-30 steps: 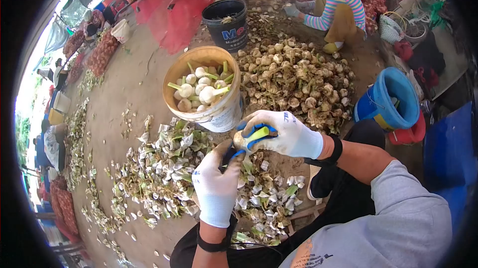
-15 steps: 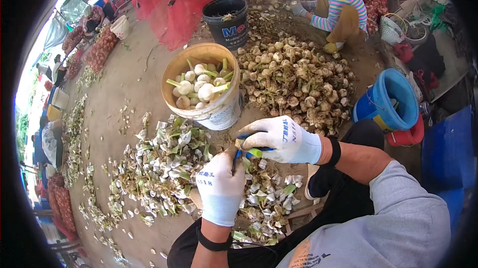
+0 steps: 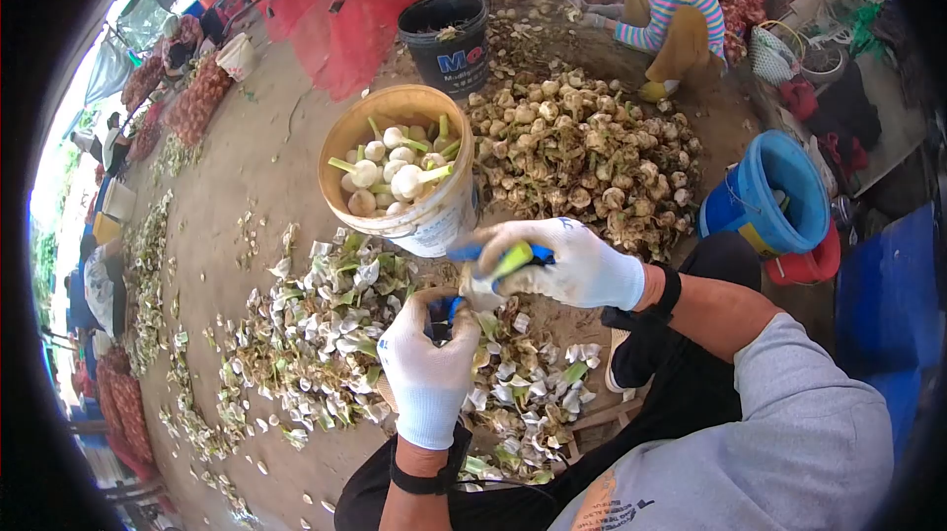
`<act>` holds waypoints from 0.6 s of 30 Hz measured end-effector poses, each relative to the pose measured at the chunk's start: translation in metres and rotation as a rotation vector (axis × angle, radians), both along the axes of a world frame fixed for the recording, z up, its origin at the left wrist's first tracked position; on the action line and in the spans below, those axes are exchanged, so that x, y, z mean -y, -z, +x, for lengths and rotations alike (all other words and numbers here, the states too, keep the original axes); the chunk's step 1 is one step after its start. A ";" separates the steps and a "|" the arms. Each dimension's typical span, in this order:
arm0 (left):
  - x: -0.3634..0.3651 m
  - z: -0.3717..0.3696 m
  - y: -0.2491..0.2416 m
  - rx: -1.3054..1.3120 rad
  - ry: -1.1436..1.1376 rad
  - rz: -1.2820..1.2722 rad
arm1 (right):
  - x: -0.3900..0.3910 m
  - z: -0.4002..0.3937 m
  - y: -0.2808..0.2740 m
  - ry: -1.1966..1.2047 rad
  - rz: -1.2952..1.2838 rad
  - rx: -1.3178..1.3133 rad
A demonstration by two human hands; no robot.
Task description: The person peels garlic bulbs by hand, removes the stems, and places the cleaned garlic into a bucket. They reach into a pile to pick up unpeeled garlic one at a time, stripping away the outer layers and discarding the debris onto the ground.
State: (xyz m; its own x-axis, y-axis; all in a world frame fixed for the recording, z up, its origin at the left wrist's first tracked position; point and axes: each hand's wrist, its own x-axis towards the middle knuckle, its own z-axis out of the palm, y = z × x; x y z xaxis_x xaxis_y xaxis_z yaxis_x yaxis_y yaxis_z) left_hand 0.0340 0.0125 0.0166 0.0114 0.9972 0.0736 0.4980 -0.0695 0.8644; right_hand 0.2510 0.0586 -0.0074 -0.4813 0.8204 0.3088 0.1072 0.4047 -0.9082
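Observation:
My right hand [image 3: 562,260], in a white glove with blue finger coating, is closed around a garlic bulb [image 3: 483,289] whose green stem [image 3: 513,258] sticks out between the fingers. Motion blurs the bulb and the fingertips. Just below and to the left, my left hand [image 3: 429,344], gloved alike, has its fingers curled in beside the bulb; what they pinch is hidden. Beyond my hands stands a pale bucket [image 3: 395,220] holding several white garlic bulbs [image 3: 406,181] with trimmed green stems. Under my hands lies a heap of garlic peelings [image 3: 326,334].
A large pile of unpeeled garlic [image 3: 592,146] lies beyond my right hand. Behind the bucket stands a black bucket [image 3: 444,48]. A blue bucket [image 3: 769,196] stands at the right. A person in a striped top [image 3: 681,8] squats at the far side of the pile.
My right hand has turned and lifted slightly, bringing the green stem more into view. My left hand has drawn slightly down and left, opening a small gap between the gloves.

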 end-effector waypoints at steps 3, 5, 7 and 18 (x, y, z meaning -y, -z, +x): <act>0.003 0.002 0.004 -0.065 -0.012 0.155 | 0.005 -0.009 -0.007 0.186 -0.240 -0.028; 0.003 0.000 0.016 -0.205 0.006 0.317 | 0.006 -0.009 -0.007 0.233 -0.371 0.053; 0.004 0.001 0.019 -0.260 0.040 0.363 | 0.009 -0.013 -0.012 0.292 -0.362 0.108; -0.012 -0.003 0.008 -0.122 -0.253 0.207 | -0.001 0.000 0.009 0.252 -0.560 -0.368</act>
